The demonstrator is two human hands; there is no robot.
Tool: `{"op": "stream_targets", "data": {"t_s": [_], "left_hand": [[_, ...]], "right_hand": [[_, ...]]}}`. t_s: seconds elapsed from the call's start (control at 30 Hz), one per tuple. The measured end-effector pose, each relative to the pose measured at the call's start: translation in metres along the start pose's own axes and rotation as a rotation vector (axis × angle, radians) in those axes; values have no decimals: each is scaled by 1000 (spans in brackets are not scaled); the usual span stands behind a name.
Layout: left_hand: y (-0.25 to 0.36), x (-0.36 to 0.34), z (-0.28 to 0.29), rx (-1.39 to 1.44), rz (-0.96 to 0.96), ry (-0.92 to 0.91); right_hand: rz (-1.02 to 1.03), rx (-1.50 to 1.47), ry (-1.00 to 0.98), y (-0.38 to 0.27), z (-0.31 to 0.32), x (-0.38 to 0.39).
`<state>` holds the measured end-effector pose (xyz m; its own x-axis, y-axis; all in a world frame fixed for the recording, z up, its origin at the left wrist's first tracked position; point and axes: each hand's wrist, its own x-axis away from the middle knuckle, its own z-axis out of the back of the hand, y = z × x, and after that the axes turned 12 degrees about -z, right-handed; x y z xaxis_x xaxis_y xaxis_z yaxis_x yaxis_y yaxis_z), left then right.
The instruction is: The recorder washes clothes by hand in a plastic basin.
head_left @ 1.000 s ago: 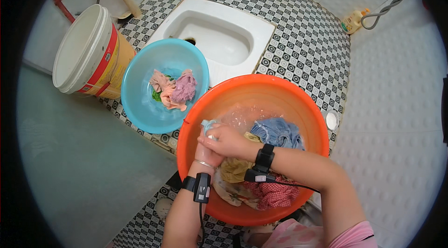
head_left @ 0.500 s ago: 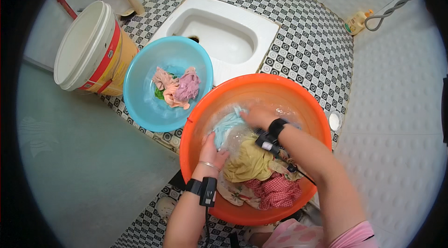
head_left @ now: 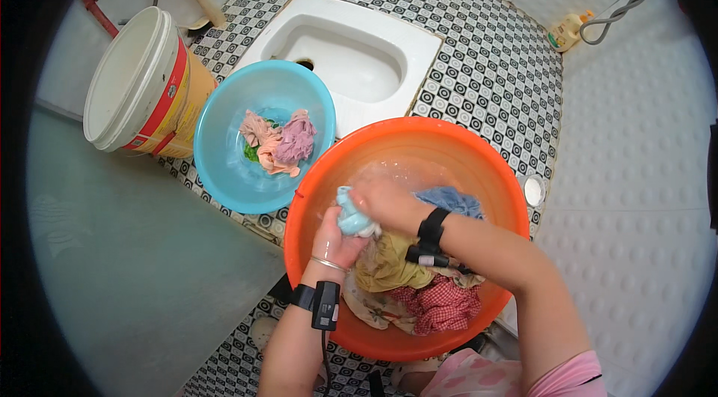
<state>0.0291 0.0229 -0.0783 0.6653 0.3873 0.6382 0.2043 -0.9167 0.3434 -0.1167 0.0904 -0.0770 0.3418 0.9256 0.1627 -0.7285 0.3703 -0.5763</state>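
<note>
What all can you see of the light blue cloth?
The light blue cloth is crumpled into a wet-looking wad of fabric, whitish, perhaps with suds, at its lower right. The left hand holds it from the lower left; the right hand is at its right, too blurred to tell its grip. It is over the orange tub, beside the yellow cloth; whether those touch is unclear.
</note>
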Motion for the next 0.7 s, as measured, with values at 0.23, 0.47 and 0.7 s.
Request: {"op": "stream_targets", "data": {"t_s": [0.23,0.47,0.7], "left_hand": [[-2,11,11,-212,1,304],[-5,-14,16,115,92,84],[10,8,-20,55,-1,-61]], "right_hand": [[-771,85,-149,27,29,0],[-141,-422,-64,-18,-35,10],[2,-322,-113,-45,19,28]]}}
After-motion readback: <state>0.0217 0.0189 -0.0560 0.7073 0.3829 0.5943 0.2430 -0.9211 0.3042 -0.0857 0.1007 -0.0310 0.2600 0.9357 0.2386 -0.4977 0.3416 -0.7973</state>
